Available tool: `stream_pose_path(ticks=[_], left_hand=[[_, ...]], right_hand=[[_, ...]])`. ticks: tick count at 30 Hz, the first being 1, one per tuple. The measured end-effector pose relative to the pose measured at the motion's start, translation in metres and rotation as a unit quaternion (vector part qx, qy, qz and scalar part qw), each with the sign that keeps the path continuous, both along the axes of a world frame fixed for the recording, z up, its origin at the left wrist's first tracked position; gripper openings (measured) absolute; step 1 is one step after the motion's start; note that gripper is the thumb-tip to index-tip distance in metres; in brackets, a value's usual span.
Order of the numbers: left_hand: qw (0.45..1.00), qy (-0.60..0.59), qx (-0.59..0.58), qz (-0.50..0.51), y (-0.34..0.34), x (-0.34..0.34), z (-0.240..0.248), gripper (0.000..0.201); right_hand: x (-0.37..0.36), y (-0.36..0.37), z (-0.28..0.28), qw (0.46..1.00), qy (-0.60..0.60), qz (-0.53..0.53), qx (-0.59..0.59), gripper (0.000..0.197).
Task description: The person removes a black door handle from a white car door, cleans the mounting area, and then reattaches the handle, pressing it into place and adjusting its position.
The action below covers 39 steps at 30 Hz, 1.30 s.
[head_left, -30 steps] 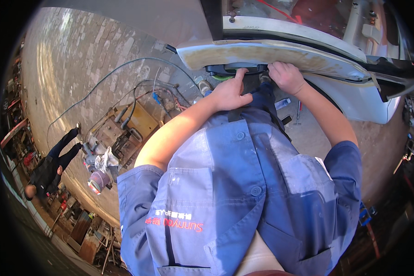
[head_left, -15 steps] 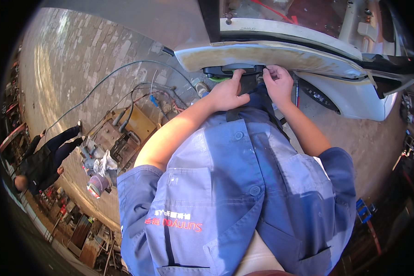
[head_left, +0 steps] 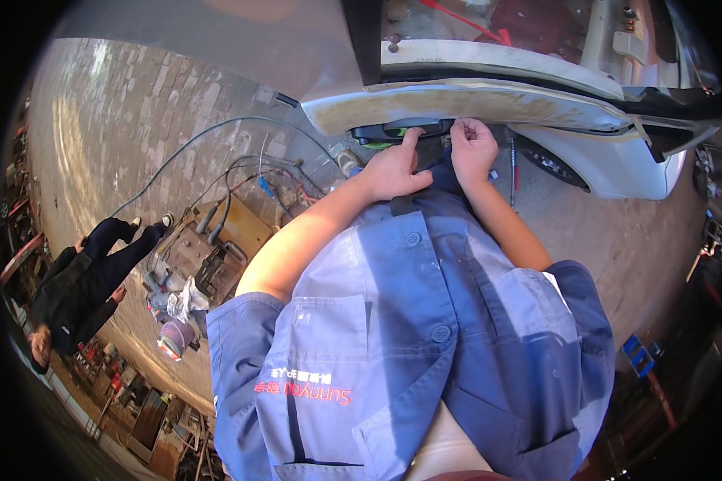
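Observation:
A black door handle [head_left: 371,133] sits along the side of a car door panel [head_left: 361,107], whose paint is sanded to patches of white and brown. My left hand [head_left: 395,170] is at the handle, index finger stretched up against it and thumb apart. My right hand [head_left: 474,151] is at the handle's right end, thumb and fingertips pinched together close to the panel. Whatever lies between those fingertips is too small or hidden to make out.
A white fender [head_left: 630,172] extends to the right. At left, a hose [head_left: 184,152] crosses the paving near a yellowish machine [head_left: 245,220] with cables. A bucket [head_left: 176,338] stands near it. Another person [head_left: 80,280] in dark clothes is at far left. A blue metal object [head_left: 638,356] is at right.
My right fingertips have shifted slightly left along the handle's end and remain pinched. My left index finger stays against the handle. The other person's legs have moved.

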<state>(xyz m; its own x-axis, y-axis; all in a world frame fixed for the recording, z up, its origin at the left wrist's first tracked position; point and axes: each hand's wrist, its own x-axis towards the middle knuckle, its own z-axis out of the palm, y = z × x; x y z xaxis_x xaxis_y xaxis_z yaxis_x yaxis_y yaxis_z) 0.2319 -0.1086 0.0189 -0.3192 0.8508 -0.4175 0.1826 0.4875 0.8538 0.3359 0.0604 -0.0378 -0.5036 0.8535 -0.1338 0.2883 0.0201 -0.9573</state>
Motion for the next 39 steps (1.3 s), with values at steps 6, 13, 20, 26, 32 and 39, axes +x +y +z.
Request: stream_pose_path(ticks=[6,13,20,26,32,39], left_hand=[[1.0,-0.007,0.001,0.002,0.0,-0.001,-0.001,0.088],[1.0,-0.013,0.0,-0.005,-0.001,-0.001,0.0,0.087],[1.0,-0.017,-0.004,-0.006,-0.001,-0.001,0.0,0.09],[1.0,-0.022,-0.006,-0.001,-0.001,-0.002,0.0,0.092],[1.0,-0.017,0.005,-0.003,-0.001,-0.001,-0.002,0.091],[1.0,-0.016,0.013,0.01,-0.001,0.001,-0.005,0.091]], right_hand=[[0.002,-0.002,-0.004,0.999,0.011,-0.013,-0.047,0.01],[0.005,-0.003,-0.007,0.99,0.043,-0.031,-0.132,0.011],[0.004,-0.004,0.001,0.987,0.05,-0.036,-0.146,0.016],[-0.002,-0.008,0.005,0.986,0.022,-0.055,-0.154,0.019],[-0.005,-0.007,-0.001,0.96,0.063,-0.108,-0.249,0.014],[-0.003,0.01,-0.002,0.889,0.088,-0.124,-0.433,0.011]])
